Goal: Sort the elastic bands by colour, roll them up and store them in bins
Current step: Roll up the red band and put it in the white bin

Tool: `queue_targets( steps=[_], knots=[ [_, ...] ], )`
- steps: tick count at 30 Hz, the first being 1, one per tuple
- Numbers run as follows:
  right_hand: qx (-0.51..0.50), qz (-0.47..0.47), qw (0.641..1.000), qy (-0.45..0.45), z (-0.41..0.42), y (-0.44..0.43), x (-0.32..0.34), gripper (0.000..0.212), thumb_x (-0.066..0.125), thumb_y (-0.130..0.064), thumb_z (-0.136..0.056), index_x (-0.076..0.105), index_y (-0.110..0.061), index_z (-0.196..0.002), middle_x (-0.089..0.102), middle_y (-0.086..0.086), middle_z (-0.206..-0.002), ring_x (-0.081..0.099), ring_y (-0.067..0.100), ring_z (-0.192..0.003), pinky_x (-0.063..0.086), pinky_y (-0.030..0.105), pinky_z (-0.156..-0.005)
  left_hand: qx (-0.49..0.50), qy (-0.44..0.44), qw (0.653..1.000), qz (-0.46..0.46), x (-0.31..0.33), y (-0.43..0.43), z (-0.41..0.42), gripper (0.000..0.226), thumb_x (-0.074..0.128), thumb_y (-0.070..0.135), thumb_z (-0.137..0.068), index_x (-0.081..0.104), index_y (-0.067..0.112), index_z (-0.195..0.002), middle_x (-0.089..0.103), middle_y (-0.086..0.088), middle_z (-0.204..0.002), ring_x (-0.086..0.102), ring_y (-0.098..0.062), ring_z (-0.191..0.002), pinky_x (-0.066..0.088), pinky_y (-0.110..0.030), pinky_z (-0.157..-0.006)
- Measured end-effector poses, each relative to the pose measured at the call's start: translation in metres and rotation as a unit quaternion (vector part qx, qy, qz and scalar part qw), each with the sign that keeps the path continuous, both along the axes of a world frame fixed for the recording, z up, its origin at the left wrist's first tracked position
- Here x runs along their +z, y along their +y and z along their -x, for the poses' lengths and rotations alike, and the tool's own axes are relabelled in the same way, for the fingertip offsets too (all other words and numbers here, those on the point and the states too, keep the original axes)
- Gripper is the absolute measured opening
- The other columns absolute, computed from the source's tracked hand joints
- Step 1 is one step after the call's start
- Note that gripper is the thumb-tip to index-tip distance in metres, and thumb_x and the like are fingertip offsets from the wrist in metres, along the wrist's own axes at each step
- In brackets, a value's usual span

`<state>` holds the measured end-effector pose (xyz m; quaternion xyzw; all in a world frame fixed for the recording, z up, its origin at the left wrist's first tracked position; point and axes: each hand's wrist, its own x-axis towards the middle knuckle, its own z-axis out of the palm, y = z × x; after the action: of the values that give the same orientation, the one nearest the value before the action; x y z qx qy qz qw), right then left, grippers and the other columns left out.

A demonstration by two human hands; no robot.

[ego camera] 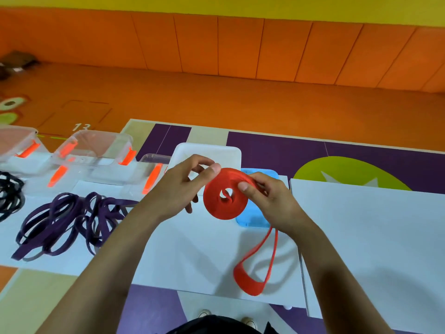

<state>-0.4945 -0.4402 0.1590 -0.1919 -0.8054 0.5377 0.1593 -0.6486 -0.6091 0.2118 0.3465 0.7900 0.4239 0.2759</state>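
A red elastic band is partly wound into a flat coil, held above the white table. My left hand pinches the coil's top edge with thumb and fingers. My right hand grips its right side, thumb on the face of the coil. The band's loose end hangs below my right hand and lies as a loop on the table. A heap of purple bands lies to the left, and black bands at the far left edge.
A white bin stands behind my hands, with a blue lid or bin beneath the coil. Clear bins with orange latches line the back left of the table. A second white table top adjoins on the right.
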Motion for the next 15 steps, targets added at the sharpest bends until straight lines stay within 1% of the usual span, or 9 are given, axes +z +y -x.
queue_targets(
  steps=[1, 3, 5, 7, 9, 11, 12, 13, 15],
  knots=[
    [0.017, -0.007, 1.0, -0.002, 0.001, -0.001, 0.001, 0.046, 0.06, -0.069, -0.088, 0.07, -0.025, -0.098, 0.068, -0.005, -0.086, 0.063, 0.013, -0.079, 0.051, 0.029, -0.075, -0.028, 0.004, 1.0, 0.011, 0.003, 0.001, 0.001, 0.046, 0.049, 0.075, -0.086, 0.062, 0.042, -0.115, 0.063, 0.009, -0.108, 0.069, -0.021, -0.072, 0.057, -0.032, -0.052],
    [0.032, -0.014, 0.999, -0.007, 0.002, -0.003, 0.006, 0.04, 0.063, -0.067, -0.086, 0.07, -0.028, -0.092, 0.065, -0.011, -0.078, 0.057, 0.004, -0.071, 0.044, 0.021, -0.069, -0.088, -0.004, 0.995, 0.041, 0.006, 0.002, -0.001, 0.04, 0.049, 0.071, -0.092, 0.063, 0.038, -0.111, 0.067, 0.005, -0.104, 0.071, -0.028, -0.075, 0.057, -0.033, -0.052],
    [0.031, -0.012, 0.999, -0.012, 0.001, -0.004, 0.008, 0.035, 0.065, -0.062, -0.085, 0.07, -0.027, -0.089, 0.065, -0.013, -0.075, 0.057, 0.003, -0.068, 0.042, 0.016, -0.068, -0.117, -0.012, 0.992, 0.05, 0.007, 0.0, -0.002, 0.034, 0.051, 0.061, -0.094, 0.063, 0.032, -0.109, 0.07, 0.004, -0.099, 0.071, -0.027, -0.065, 0.059, -0.037, -0.054],
    [0.02, -0.008, 1.0, -0.017, -0.001, -0.004, 0.008, 0.035, 0.067, -0.06, -0.086, 0.072, -0.026, -0.087, 0.067, -0.011, -0.075, 0.059, 0.004, -0.07, 0.046, 0.019, -0.069, -0.123, 0.002, 0.992, 0.043, 0.005, 0.0, -0.004, 0.03, 0.051, 0.054, -0.097, 0.061, 0.029, -0.109, 0.07, 0.005, -0.101, 0.07, -0.025, -0.056, 0.06, -0.039, -0.057],
    [0.006, -0.001, 1.0, -0.022, 0.001, -0.005, 0.007, 0.047, 0.064, -0.071, -0.083, 0.073, -0.024, -0.087, 0.069, -0.004, -0.079, 0.064, 0.012, -0.076, 0.054, 0.031, -0.075, -0.11, 0.018, 0.994, 0.018, 0.001, 0.0, -0.008, 0.03, 0.049, 0.054, -0.098, 0.058, 0.028, -0.11, 0.067, 0.008, -0.107, 0.071, -0.025, -0.056, 0.06, -0.038, -0.061],
    [-0.008, 0.012, 0.999, -0.034, 0.001, -0.004, 0.005, 0.063, 0.058, -0.083, -0.078, 0.075, -0.024, -0.093, 0.072, -0.002, -0.084, 0.067, 0.017, -0.082, 0.057, 0.04, -0.081, -0.083, 0.005, 0.996, -0.02, -0.004, 0.003, -0.011, 0.032, 0.048, 0.054, -0.098, 0.056, 0.027, -0.113, 0.066, 0.008, -0.112, 0.073, -0.027, -0.058, 0.059, -0.038, -0.067],
    [-0.014, 0.022, 0.999, -0.035, 0.0, -0.004, 0.005, 0.065, 0.057, -0.083, -0.079, 0.074, -0.023, -0.098, 0.072, -0.005, -0.084, 0.068, 0.015, -0.08, 0.058, 0.04, -0.079, -0.064, -0.014, 0.997, -0.043, -0.006, 0.005, -0.012, 0.032, 0.047, 0.053, -0.097, 0.055, 0.026, -0.114, 0.066, 0.008, -0.112, 0.074, -0.029, -0.059, 0.06, -0.04, -0.069],
    [-0.021, 0.035, 0.999, -0.029, -0.001, -0.004, 0.003, 0.061, 0.058, -0.078, -0.083, 0.073, -0.022, -0.1, 0.069, -0.01, -0.077, 0.064, 0.013, -0.071, 0.056, 0.038, -0.072, -0.043, -0.035, 0.996, -0.068, -0.007, 0.007, -0.014, 0.031, 0.047, 0.052, -0.097, 0.055, 0.026, -0.114, 0.067, 0.008, -0.111, 0.074, -0.03, -0.061, 0.061, -0.043, -0.069],
    [-0.045, 0.062, 0.997, -0.003, -0.003, -0.007, 0.001, 0.046, 0.059, -0.063, -0.092, 0.069, -0.018, -0.1, 0.053, -0.017, -0.06, 0.049, 0.006, -0.055, 0.046, 0.03, -0.06, -0.003, -0.07, 0.99, -0.12, -0.006, 0.01, -0.018, 0.029, 0.047, 0.049, -0.096, 0.055, 0.026, -0.112, 0.068, 0.004, -0.11, 0.075, -0.032, -0.066, 0.063, -0.043, -0.067]
  ],
)
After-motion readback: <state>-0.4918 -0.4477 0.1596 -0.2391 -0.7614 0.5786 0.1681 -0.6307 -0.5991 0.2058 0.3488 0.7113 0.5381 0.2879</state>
